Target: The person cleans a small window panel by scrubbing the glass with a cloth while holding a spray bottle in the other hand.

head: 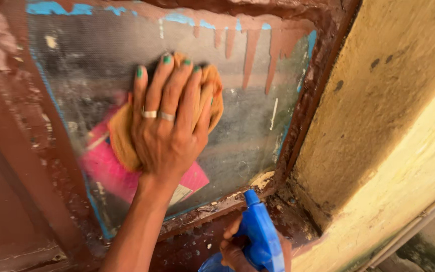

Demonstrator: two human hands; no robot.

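My left hand (169,131) lies flat against a dirty glass pane (247,126), fingers spread upward, and presses an orange cloth (118,137) onto it. Two rings are on its fingers and the nails are green. At the bottom edge of the view my right hand (231,253) grips a blue spray bottle (261,236), its nozzle pointing up toward the lower corner of the pane. Only part of that hand and bottle shows.
The pane sits in a red-brown painted frame (309,98) with paint drips and blue streaks along its edges. A pink object (104,170) shows through or in the glass. A rough yellow wall (393,126) stands to the right.
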